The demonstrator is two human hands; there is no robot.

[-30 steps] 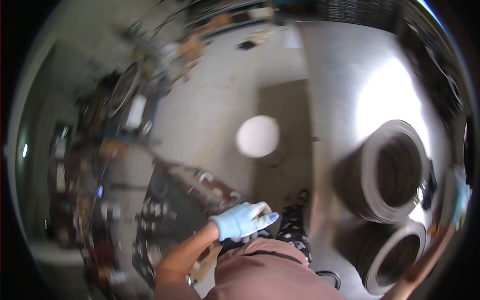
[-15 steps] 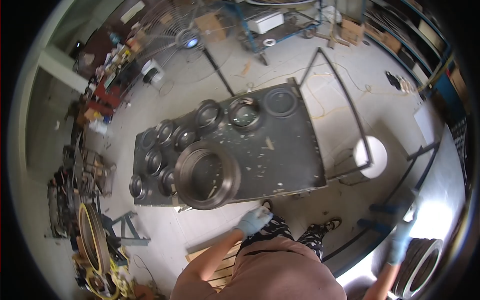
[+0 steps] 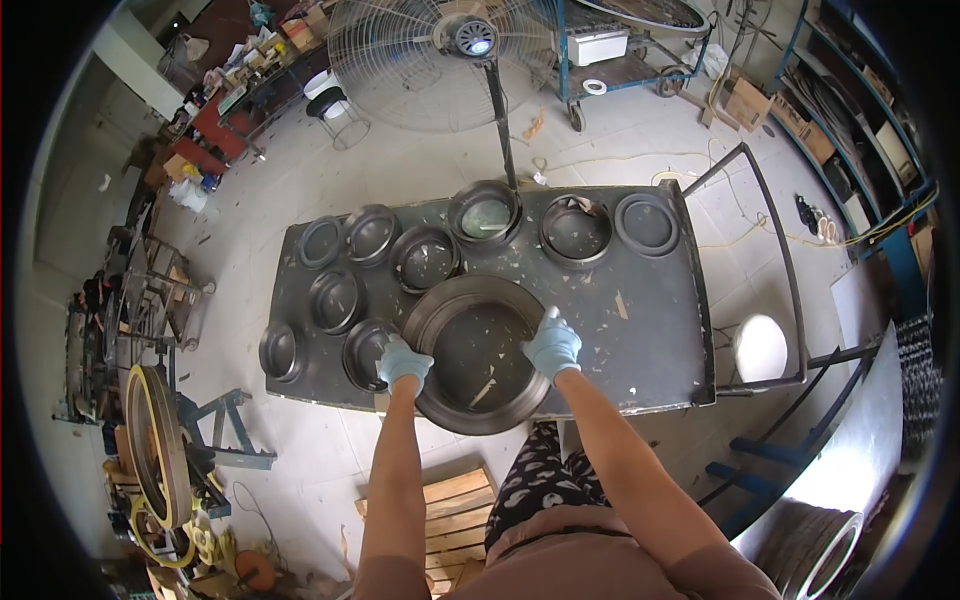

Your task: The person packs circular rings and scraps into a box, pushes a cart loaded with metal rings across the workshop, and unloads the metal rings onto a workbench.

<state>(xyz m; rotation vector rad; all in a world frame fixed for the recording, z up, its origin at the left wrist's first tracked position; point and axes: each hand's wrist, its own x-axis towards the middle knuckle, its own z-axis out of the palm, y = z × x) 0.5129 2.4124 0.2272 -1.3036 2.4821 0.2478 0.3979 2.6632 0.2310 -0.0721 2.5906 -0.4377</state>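
Observation:
A large dark metal ring lies near the front edge of the dark workbench. On its left side, my left hand in a light blue glove grips the rim. My right hand, gloved alike, holds the opposite side of the rim, thumb up. The fingers under the rim are partly hidden. Bits of light debris show on the surface inside the ring. A smaller metal ring sits right beside my left hand.
Several smaller rings, among them one ring and a flat ring, stand along the bench's back and left. Behind is a big floor fan. A metal frame and white stool stand right; a wooden pallet lies below.
Both hands have come up from beside my body and taken hold of the large ring's two sides. The view has turned and moved nearer the bench.

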